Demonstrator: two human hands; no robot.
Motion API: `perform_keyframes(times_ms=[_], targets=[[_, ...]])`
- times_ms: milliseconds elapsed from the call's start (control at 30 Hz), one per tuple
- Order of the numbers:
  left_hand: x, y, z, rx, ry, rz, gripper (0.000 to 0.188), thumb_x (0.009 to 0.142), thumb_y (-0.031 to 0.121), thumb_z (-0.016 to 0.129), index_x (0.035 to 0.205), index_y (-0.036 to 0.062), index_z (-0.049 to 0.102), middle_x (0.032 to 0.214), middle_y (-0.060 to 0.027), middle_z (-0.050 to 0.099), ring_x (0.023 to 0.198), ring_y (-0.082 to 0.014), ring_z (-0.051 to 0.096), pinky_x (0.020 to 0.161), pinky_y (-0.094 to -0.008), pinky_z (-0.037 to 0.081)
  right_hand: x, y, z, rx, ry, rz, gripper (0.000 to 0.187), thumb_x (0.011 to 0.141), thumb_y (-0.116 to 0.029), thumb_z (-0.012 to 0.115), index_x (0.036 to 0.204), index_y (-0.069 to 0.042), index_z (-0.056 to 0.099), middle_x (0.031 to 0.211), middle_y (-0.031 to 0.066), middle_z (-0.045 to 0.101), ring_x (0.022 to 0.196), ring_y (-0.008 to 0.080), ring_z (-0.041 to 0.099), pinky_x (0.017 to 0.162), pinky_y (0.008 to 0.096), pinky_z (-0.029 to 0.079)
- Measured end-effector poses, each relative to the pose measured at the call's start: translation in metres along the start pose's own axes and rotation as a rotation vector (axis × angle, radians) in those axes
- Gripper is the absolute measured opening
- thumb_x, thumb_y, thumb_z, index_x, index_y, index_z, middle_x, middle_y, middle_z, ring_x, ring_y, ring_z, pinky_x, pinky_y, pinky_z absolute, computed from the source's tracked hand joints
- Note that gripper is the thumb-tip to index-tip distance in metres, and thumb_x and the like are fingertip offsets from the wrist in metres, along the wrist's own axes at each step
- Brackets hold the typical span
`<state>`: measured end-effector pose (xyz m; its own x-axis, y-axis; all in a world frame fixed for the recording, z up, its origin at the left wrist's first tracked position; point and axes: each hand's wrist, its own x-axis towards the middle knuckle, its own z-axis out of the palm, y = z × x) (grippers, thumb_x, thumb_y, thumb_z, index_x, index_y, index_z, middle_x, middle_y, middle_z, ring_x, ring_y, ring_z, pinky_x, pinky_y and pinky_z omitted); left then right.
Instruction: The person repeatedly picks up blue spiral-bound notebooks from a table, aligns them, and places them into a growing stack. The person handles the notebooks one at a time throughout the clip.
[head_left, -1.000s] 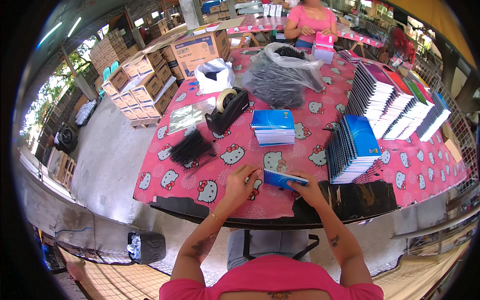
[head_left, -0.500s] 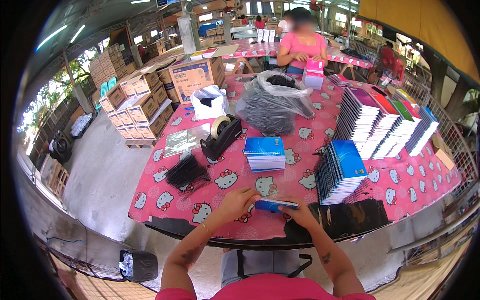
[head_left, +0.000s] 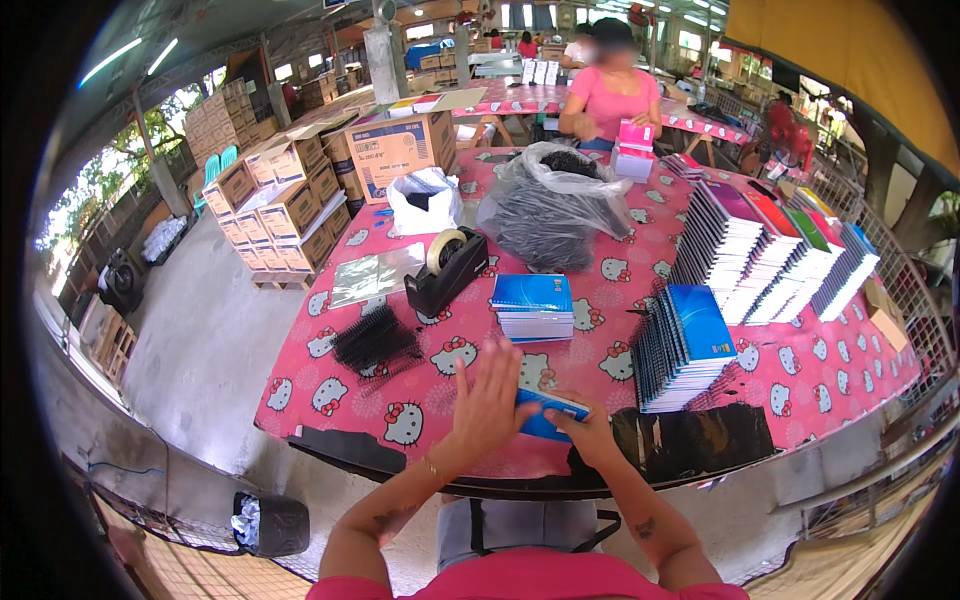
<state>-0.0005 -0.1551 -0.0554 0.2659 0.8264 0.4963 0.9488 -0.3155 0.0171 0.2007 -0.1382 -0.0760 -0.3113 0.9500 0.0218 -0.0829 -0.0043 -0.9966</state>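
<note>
My left hand (head_left: 488,398) lies flat with fingers spread on a small blue notebook (head_left: 553,411) at the near edge of the pink cartoon-print table (head_left: 420,385). My right hand (head_left: 590,437) grips the same notebook from its near right side. Just beyond it sits a short stack of blue notebooks (head_left: 533,305). A leaning row of blue spiral-bound notebooks (head_left: 685,345) stands to the right. A pile of black spiral coils (head_left: 375,342) lies to the left.
A black tape dispenser (head_left: 447,271) and a grey bag of coils (head_left: 555,212) sit farther back. Rows of coloured notebooks (head_left: 770,250) fill the right. A person in pink (head_left: 610,90) works at the far end. Cardboard boxes (head_left: 290,190) stand left, and a bin (head_left: 265,522) sits on the floor.
My left hand has moved right and spread flat over the blue notebook. The view has tilted up a little, showing more of the far end of the table.
</note>
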Motion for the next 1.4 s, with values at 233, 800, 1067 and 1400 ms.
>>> perform_keyframes(times_ms=[233,800,1067,1400], targets=[[0.006,0.008,-0.011,0.036,-0.035,0.006,0.079,0.094,0.054,0.051,0.149,-0.0017,0.038,0.157,-0.0211,0.034,0.147,-0.0333,0.031,0.113,-0.0656,0.019,0.001,0.011,0.001,0.084,-0.009,0.034,0.036,0.091,-0.016,0.074,0.123,-0.004,0.067,0.102,-0.0002,0.068,0.087,0.0069,0.059,0.075,0.0235,0.050],[-0.005,0.023,-0.005,-0.037,-0.071,0.054,0.079,0.093,0.054,0.052,0.147,-0.0020,0.041,0.155,-0.0207,0.037,0.147,-0.0362,0.031,0.113,-0.0655,0.020,-0.001,0.016,-0.002,-0.079,-0.123,-0.006,0.031,0.091,-0.006,0.070,0.121,-0.001,0.067,0.106,0.0025,0.071,0.096,0.0084,0.061,0.085,0.0267,0.051],[0.004,0.034,0.002,0.080,-0.141,0.171,0.081,0.095,0.057,0.050,0.148,-0.0030,0.038,0.154,-0.0245,0.037,0.147,-0.0370,0.030,0.114,-0.0662,0.018,0.010,0.049,-0.015,-0.124,-0.114,-0.254,0.035,0.090,-0.006,0.068,0.125,-0.005,0.066,0.095,-0.0018,0.069,0.079,0.0058,0.058,0.070,0.0244,0.049],[-0.042,0.048,0.032,-0.123,-0.194,0.229,0.088,0.091,0.060,0.054,0.149,-0.0045,0.035,0.155,-0.0254,0.033,0.147,-0.0399,0.028,0.113,-0.0680,0.015,0.008,0.048,-0.030,-0.237,-0.166,-0.136,0.040,0.089,-0.003,0.065,0.128,-0.002,0.063,0.118,0.0114,0.071,0.108,0.0185,0.066,0.094,0.0353,0.050]])
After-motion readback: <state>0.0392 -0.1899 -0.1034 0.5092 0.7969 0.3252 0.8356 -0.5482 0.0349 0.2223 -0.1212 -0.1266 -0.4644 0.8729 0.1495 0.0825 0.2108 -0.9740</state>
